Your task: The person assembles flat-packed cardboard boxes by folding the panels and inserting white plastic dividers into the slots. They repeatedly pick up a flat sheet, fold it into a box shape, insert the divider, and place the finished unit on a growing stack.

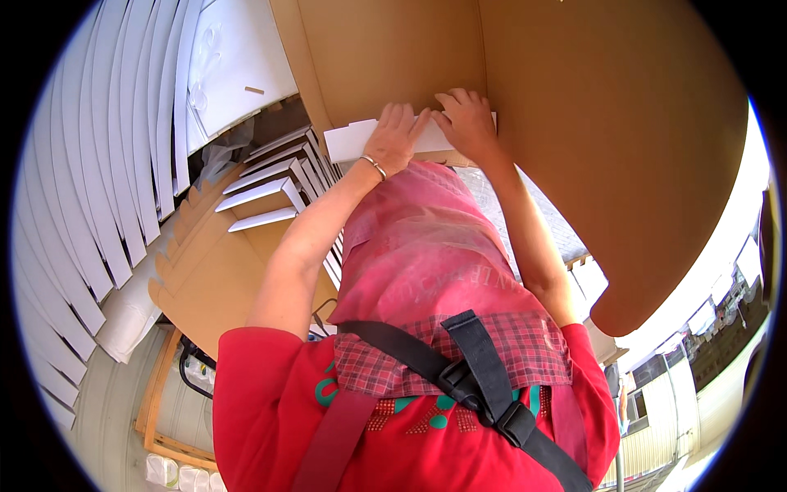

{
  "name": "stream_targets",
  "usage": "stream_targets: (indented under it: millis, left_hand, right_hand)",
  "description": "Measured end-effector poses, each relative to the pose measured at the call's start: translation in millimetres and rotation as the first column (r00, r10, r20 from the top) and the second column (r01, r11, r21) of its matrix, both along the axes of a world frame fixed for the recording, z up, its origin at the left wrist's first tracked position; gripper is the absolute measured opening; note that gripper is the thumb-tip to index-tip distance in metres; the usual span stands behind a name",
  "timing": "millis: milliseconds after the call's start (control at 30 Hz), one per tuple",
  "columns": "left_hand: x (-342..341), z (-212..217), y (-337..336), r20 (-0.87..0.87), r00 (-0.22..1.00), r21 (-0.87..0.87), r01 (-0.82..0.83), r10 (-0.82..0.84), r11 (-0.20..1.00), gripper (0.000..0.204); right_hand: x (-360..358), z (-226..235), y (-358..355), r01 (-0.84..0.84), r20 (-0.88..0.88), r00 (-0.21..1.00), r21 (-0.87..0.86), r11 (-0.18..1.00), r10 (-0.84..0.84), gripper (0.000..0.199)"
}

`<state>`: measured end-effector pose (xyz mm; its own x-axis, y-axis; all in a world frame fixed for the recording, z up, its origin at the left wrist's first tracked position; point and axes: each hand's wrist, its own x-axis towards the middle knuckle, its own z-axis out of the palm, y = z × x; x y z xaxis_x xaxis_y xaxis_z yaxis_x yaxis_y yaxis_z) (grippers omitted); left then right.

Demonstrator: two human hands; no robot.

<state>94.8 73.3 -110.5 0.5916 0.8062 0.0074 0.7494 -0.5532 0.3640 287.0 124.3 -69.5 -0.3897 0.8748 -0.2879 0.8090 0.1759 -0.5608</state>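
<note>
A big sheet of brown cardboard (393, 53) stands in front of me, with a tall side panel (607, 148) on the right. Along its near edge runs a white flap (348, 141). My left hand (396, 135), a bracelet on its wrist, lies over the flap with fingers stretched toward the brown board. My right hand (466, 123) rests at the flap's right end, fingers spread onto the brown face. The two hands almost meet at the thumbs. Neither grips anything that I can see. The flap's middle is partly hidden under them.
Many long white boards (98, 164) stand in a row on the left. Folded white-and-brown cardboard pieces (262, 193) are stacked beside my left forearm. A white panel (238, 66) lies beyond them. A wooden frame (156, 402) is at lower left.
</note>
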Motion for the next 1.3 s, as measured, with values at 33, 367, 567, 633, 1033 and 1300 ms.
stream_targets:
  millis: [33, 367, 567, 633, 1033, 1300]
  left_hand:
    - [0.1, -1.2, -0.2, 0.015, 1.0, 0.008, -0.008, 0.008, 1.0, 0.063]
    - [-1.7, -27.4, -12.5, 0.039, 0.997, 0.029, -0.074, 0.073, 0.997, 0.069]
    - [-8.9, -30.2, -8.0, 0.111, 0.992, -0.185, -0.038, 0.059, 0.982, 0.059]
    - [-9.7, -34.0, -9.9, 0.112, 0.99, -0.199, -0.058, 0.081, 0.978, 0.072]
    - [-17.1, -7.1, -24.2, -0.106, 0.977, -0.047, -0.192, 0.186, 0.98, 0.051]
    - [-65.6, -19.0, -50.2, -0.073, 0.968, -0.099, -0.247, 0.241, 0.964, 0.022]
  right_hand:
    - [-0.5, -16.7, 16.5, -0.058, 0.04, 0.997, -0.18, 0.982, 0.067, 0.045]
    - [-26.1, -76.1, 57.7, -0.094, 0.136, 0.934, -0.798, 0.596, 0.33, 0.089]
    - [-27.4, -74.8, 51.2, -0.072, 0.137, 0.947, -0.792, 0.607, 0.291, 0.078]
    - [-29.6, -64.7, 35.1, -0.096, 0.181, 0.951, -0.595, 0.798, 0.249, 0.065]
    - [-10.9, -45.8, -47.9, -0.361, 0.215, 0.913, 0.027, 0.932, 0.347, 0.065]
    - [-11.4, -56.6, -33.5, -0.422, 0.16, 0.887, -0.104, 0.901, 0.434, 0.051]
